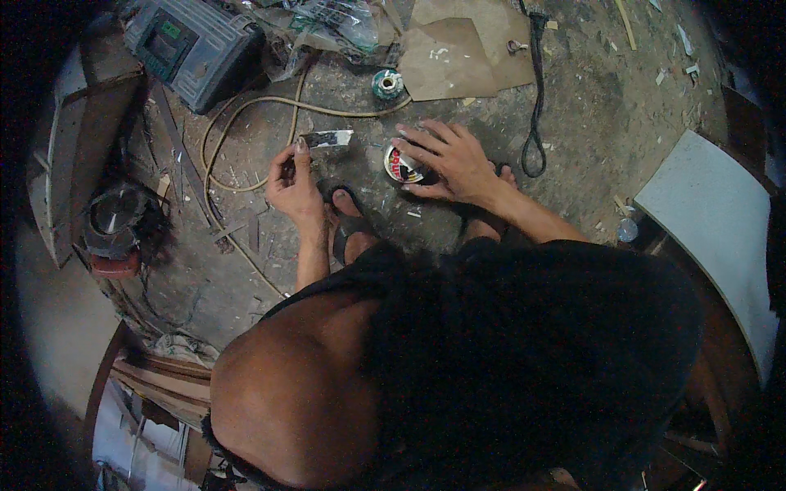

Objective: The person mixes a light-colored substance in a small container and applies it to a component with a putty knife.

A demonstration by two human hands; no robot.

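Two hands — left [291, 184], right [450, 159] — two small round tins [401, 164] [387, 83], one grey tool case [192, 49], one white board [720, 221].

small round tin [403, 164] | upright on floor | flat strip [327, 138] | held level

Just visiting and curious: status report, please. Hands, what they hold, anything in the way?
Left hand pinching a flat blade. Right hand resting on a small round tin. Hose loops close by.

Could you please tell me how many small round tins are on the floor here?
2: one tin under the right hand, a green tin farther off beside the cardboard. Clutter may hide others.
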